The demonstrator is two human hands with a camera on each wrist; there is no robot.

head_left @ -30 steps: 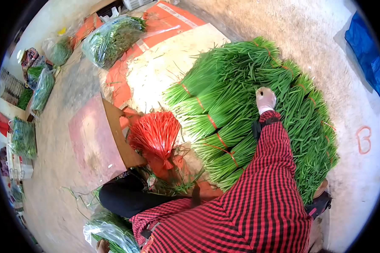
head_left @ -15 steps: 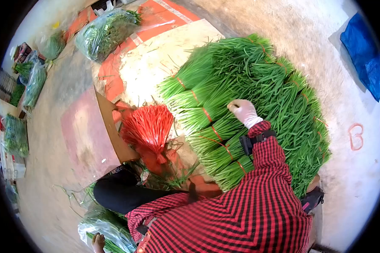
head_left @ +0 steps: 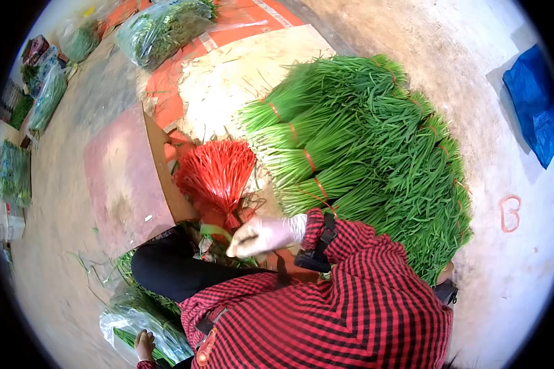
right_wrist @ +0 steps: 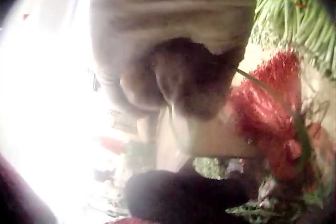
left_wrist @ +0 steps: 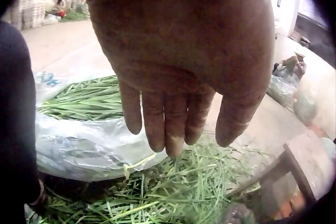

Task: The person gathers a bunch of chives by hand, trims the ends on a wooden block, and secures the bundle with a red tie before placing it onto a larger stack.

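My gloved right hand (head_left: 261, 237) is above the floor between my bent knee and the red strings. Its fingers are curled round a long green chive leaf (right_wrist: 273, 95), which trails out to one side in the right wrist view. In the head view the leaf shows as a pale green curve. To its right lies a wide pile of chive bundles (head_left: 363, 141), tied with red string. My left hand (left_wrist: 184, 56) hangs with fingers straight, palm bare, near a clear plastic bag of chives (left_wrist: 94, 148).
A fanned bunch of red strings (head_left: 218, 169) lies beside a pinkish board (head_left: 126, 184). Loose leaves (left_wrist: 194, 182) litter the floor by the bag. Bagged greens (head_left: 163, 31) stand farther back, and a blue plastic sheet (head_left: 533, 104) lies at the right.
My right hand has left the top of the chive pile and swung left and toward my body, now with a leaf in its fingers. My left hand stays by the bag.
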